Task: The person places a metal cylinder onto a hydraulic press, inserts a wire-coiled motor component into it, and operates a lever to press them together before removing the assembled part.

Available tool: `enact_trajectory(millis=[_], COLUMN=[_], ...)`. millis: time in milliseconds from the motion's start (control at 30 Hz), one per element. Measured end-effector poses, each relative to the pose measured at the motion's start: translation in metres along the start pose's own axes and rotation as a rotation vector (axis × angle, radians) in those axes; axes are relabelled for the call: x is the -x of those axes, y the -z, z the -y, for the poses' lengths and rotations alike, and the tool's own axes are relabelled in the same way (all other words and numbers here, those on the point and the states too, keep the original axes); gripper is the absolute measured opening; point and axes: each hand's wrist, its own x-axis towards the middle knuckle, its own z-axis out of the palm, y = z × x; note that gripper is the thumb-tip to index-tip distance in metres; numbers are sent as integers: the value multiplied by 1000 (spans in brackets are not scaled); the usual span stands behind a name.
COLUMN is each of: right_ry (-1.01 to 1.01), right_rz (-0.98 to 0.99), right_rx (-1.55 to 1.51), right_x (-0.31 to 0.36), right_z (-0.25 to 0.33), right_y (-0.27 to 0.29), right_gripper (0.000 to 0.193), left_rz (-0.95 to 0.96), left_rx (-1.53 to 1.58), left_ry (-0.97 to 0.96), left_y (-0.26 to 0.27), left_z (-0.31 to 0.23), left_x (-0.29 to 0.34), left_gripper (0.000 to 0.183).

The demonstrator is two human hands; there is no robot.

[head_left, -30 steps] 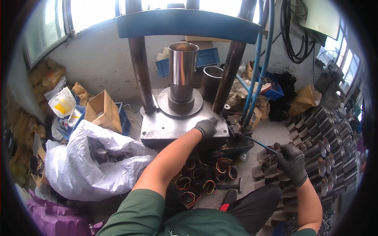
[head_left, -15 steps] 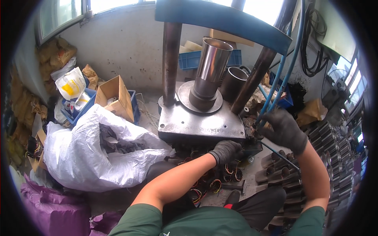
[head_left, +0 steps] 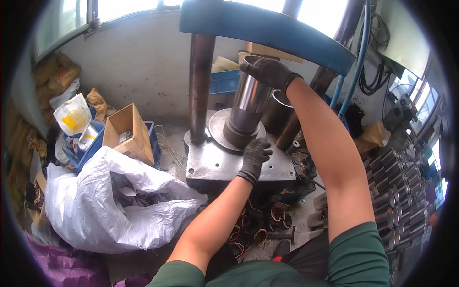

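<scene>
Steel cylinder (head_left: 249,95) stands on a dark collar (head_left: 240,138) over the round plate (head_left: 218,125) of the press bed (head_left: 204,160), between the posts. The gloved right hand (head_left: 271,72) grasps its top rim, fingers bent over the near edge. The gloved left hand (head_left: 256,155) is by the collar, fingers loosely curled — whether it touches or grips anything, I cannot tell. The cylinder looks stiff, fairly heavy and not fragile; its polished wall is likely slippery, so the open rim seems the surer hold, with a second hand low down for steadiness. On a white bag (head_left: 71,119), a yellow patch shows — any lettering is too blurred to read.
</scene>
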Motion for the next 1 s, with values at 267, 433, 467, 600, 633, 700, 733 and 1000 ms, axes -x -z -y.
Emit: enact_trajectory(millis=[267,433,467,600,633,700,733,1000], right_ry=[147,-84,-47,-100,-348,-824,-958,-1137], right_rz=[430,150,62,-247,-423,-428,-563,-708], right_rx=[150,-62,-422,-560,-989,-1892,-2252,-2521], right_x=[62,192,229,367,362,383,381,406], right_z=[49,53,50,40,75,96,109,109], right_y=[56,-3,-36,-161,-153,-156,-160,-161], right_gripper=[26,44,54,14,10,21,26,53], left_rz=[532,374,432,35,-140,-31,-8,150], left_rx=[591,548,136,-133,-389,-570,-568,-1628], left_ry=[-147,-15,-250,-345,-607,-713,-777,-486], left_y=[63,60,70,18,34,33,33,-42], left_z=[4,3,22,37,25,12,7,-1], left_x=[-56,-42,-48,1,3,15,11,-33], left_gripper=[51,41,36,23,26,29,30,38])
